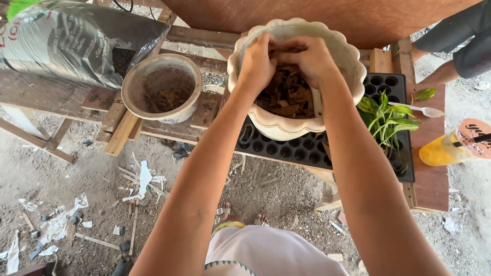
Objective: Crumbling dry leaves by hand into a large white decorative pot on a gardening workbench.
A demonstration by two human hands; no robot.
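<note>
Both hands [284, 61] in upright cream pot [291, 128]

floor [266, 191]: bare dirt w/ pebbles, torn paper bits [144, 178] & wood splinters scattered at left
table [432, 179]: rough wood planks, low, open slats; brown top at right
wall/board [317, 15]: reddish-brown panel behind table
light: daylight, soft, no hard shadows
left bg: wooden frame [56, 138] w/ angled legs on the dirt
</note>
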